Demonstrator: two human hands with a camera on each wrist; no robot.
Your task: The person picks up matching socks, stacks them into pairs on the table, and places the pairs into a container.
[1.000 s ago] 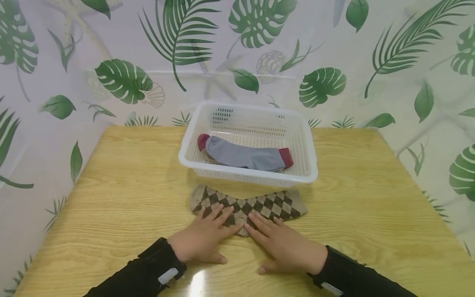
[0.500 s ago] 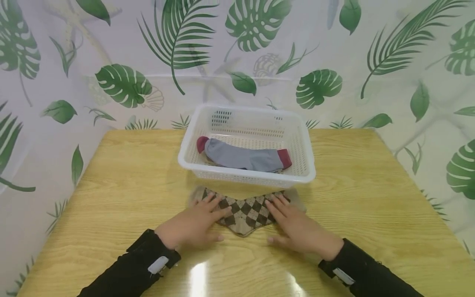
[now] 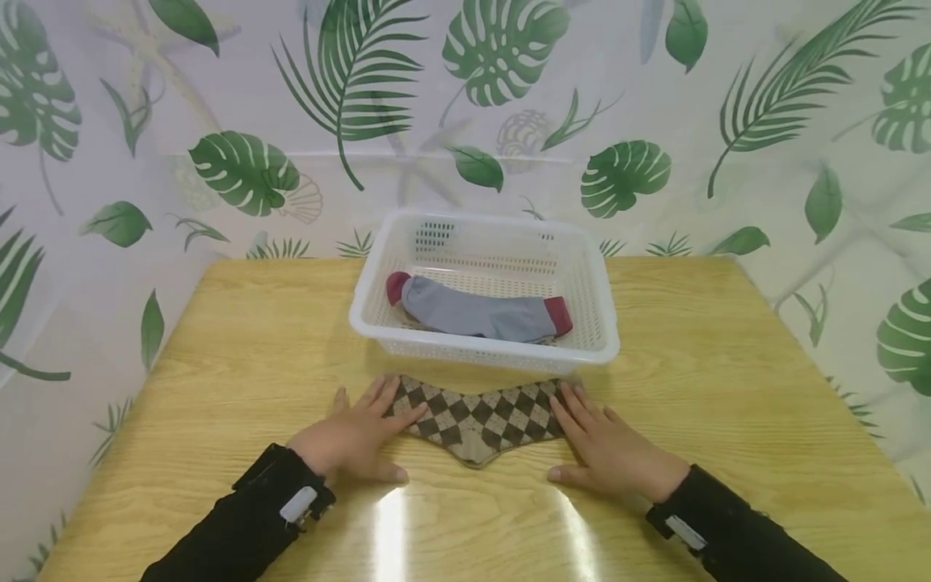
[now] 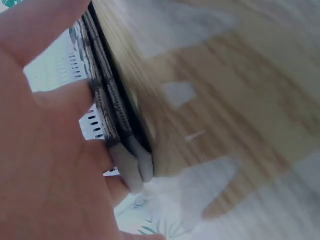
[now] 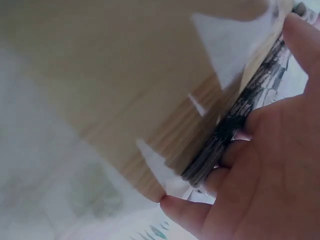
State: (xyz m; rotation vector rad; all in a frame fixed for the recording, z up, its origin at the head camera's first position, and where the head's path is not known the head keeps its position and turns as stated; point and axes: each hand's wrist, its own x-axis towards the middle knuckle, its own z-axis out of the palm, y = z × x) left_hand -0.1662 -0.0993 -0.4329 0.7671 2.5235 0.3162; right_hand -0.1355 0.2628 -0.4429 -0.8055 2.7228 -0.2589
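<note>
A brown argyle sock (image 3: 473, 416) lies flat on the table in a shallow V, its heel pointing toward me. My left hand (image 3: 356, 440) rests its straight fingers on the sock's left end, covering part of it. On the opposite end, the fingertips of my right hand (image 3: 611, 453) press down, thumb spread toward me. Two stacked layers of the sock (image 4: 107, 95) show edge-on in the left wrist view, under the fingers. The right wrist view catches the sock's dark side edge (image 5: 225, 132) beneath my other fingers.
Just behind the sock stands a white perforated plastic basket (image 3: 483, 347). Inside it lies a grey sock (image 3: 480, 314) with dark red heel or toe and cuff ends. A leaf-print sheet (image 3: 320, 162) hangs along the back and sides of the wooden table (image 3: 240, 347).
Both hands have slid outward from the middle of the argyle sock to its two ends, uncovering the heel and centre. The basket and grey sock stay in place.
</note>
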